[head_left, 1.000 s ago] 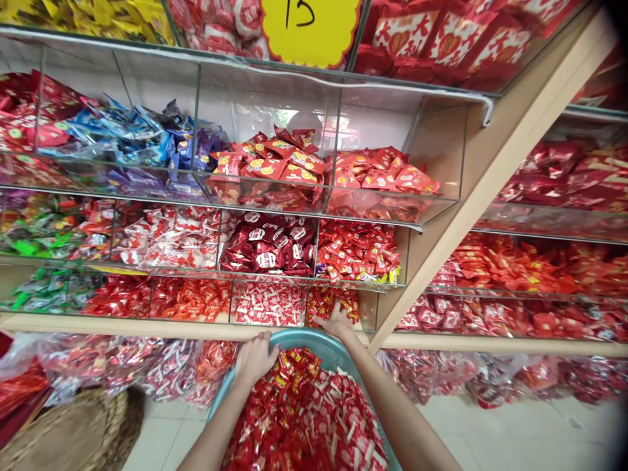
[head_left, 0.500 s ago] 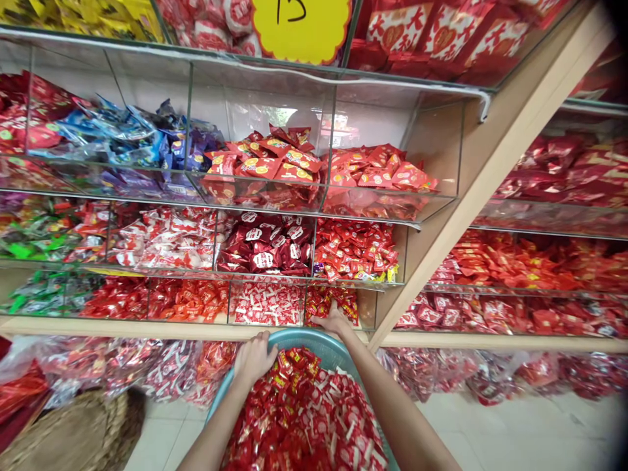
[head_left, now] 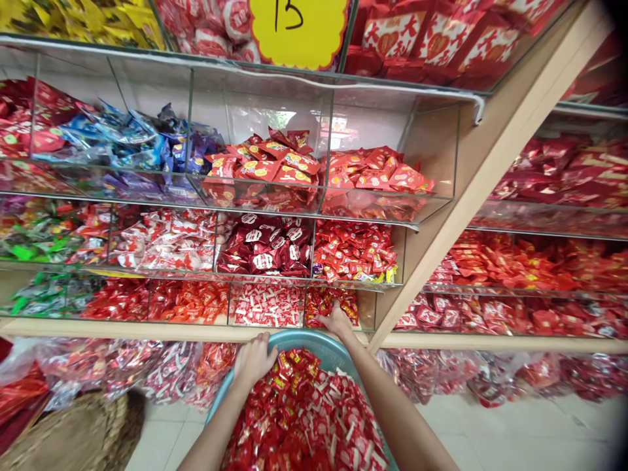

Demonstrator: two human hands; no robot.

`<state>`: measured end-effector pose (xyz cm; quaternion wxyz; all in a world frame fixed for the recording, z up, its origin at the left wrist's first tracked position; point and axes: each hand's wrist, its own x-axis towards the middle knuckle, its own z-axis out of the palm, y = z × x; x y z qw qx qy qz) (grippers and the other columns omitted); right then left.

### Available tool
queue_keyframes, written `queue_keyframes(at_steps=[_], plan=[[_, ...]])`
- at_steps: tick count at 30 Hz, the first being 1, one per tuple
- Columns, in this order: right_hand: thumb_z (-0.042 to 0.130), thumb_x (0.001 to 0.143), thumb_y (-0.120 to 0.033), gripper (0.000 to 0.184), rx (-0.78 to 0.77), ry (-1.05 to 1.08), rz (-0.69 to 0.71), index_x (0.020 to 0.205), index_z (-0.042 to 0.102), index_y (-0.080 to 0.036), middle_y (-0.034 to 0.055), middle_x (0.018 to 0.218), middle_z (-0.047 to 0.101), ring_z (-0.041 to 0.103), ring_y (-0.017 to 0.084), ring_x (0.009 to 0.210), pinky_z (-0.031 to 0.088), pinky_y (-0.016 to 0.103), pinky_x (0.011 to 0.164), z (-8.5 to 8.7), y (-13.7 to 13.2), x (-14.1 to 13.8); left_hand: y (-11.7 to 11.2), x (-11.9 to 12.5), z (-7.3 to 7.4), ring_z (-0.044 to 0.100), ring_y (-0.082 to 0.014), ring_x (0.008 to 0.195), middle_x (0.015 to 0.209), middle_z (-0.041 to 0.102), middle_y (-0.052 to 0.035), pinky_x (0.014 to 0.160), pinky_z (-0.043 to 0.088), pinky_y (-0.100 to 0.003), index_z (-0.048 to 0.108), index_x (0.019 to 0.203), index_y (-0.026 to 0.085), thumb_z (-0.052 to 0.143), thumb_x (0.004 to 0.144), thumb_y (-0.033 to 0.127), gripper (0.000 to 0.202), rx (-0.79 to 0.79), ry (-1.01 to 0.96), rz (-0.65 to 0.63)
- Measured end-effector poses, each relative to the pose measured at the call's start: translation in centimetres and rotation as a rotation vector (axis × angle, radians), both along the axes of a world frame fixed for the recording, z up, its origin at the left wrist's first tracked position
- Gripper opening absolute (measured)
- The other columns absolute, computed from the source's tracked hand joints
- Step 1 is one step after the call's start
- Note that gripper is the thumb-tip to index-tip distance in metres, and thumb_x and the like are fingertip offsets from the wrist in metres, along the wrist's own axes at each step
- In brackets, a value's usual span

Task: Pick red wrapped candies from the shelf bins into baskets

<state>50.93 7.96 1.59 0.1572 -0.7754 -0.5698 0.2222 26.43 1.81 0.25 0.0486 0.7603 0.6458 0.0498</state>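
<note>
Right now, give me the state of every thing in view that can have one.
teal basin: heaped full, held at its rim.
red-wrapped candies: piled loose in the basin.
left hand: closed over the basin's rim.
right hand: reaching into the lowest bin, grip unclear.
lowest bin: open at the front, partly filled.
wicker basket: on the floor, inside hidden.

The single head camera looks forward and slightly down (from close by) at sweet-filled shelves (head_left: 294,216) above a basin (head_left: 314,343).

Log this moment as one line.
left hand: on teal basin rim | right hand: in bottom-shelf candy bin | basin: heaped with wrapped candies
</note>
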Motion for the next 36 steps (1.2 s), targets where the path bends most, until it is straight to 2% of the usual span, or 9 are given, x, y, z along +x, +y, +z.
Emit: queue_keyframes(at_steps=[5,14,19,23,27,30,36], plan=[[0.056,0.07,-0.048,0.073,0.078,0.0,-0.057,0.13,0.029,-0.016,0.0103,0.091,0.066,0.063,0.023,0.085,0.041,0.029,0.067,-0.01,-0.08,0.08,-0.06,-0.03,-0.04,0.063,-0.0224,0.082,0.098,0.064,-0.0105,0.067,0.044,-0.031,0.048,0.109,0.018,0.029,0.085,0.044,0.04,-0.007,0.008,0.01],[0.052,0.075,-0.039,0.061,0.117,-0.037,-0.127,0.128,0.031,-0.019,0.0096,0.091,0.066,0.063,0.023,0.087,0.041,0.029,0.067,-0.16,0.02,0.36,-0.12,-0.1,0.3,0.062,-0.023,0.085,0.1,0.064,-0.0121,0.07,0.044,-0.032,0.048,0.111,0.016,0.026,0.085,0.044,0.043,-0.031,0.006,0.007],[0.047,0.079,-0.037,0.063,0.148,-0.043,-0.183,0.132,0.023,-0.016,0.0093,0.085,0.066,0.063,0.023,0.082,0.041,0.029,0.066,-0.5,0.07,0.43,-0.2,-0.08,0.4,0.062,-0.0227,0.085,0.1,0.064,-0.0119,0.07,0.044,-0.032,0.048,0.112,0.016,0.026,0.085,0.044,0.044,-0.026,0.006,0.006],[0.047,0.08,-0.038,0.066,0.176,-0.067,-0.164,0.135,0.016,-0.017,0.0097,0.085,0.065,0.063,0.023,0.082,0.04,0.029,0.066,-0.57,0.05,0.48,-0.25,-0.03,0.48,0.062,-0.0224,0.087,0.101,0.063,-0.0121,0.071,0.044,-0.032,0.048,0.113,0.016,0.026,0.086,0.044,0.045,-0.034,0.003,0.017],[0.043,0.083,-0.034,0.051,0.18,-0.091,-0.107,0.13,0.029,-0.022,0.0094,0.088,0.065,0.063,0.023,0.085,0.04,0.029,0.068,-0.37,-0.13,0.51,-0.31,0.01,0.56,0.061,-0.0219,0.088,0.101,0.063,-0.0115,0.072,0.044,-0.031,0.048,0.111,0.016,0.027,0.085,0.044,0.043,-0.034,-0.004,0.023],[0.043,0.083,-0.032,0.048,0.166,-0.121,-0.081,0.129,0.032,-0.022,0.01,0.09,0.065,0.063,0.023,0.086,0.04,0.03,0.069,-0.15,-0.23,0.39,-0.33,0.01,0.53,0.062,-0.0215,0.086,0.1,0.064,-0.0106,0.071,0.044,-0.031,0.049,0.11,0.017,0.027,0.086,0.043,0.042,-0.018,-0.014,0.02],[0.048,0.078,-0.027,0.038,0.133,-0.047,-0.123,0.115,0.049,-0.02,0.012,0.091,0.066,0.062,0.024,0.088,0.041,0.03,0.071,0.08,0.01,0.41,-0.25,0.01,0.44,0.062,-0.0226,0.086,0.1,0.063,-0.0121,0.071,0.044,-0.032,0.049,0.11,0.016,0.026,0.086,0.043,0.043,-0.033,-0.017,0.022]])
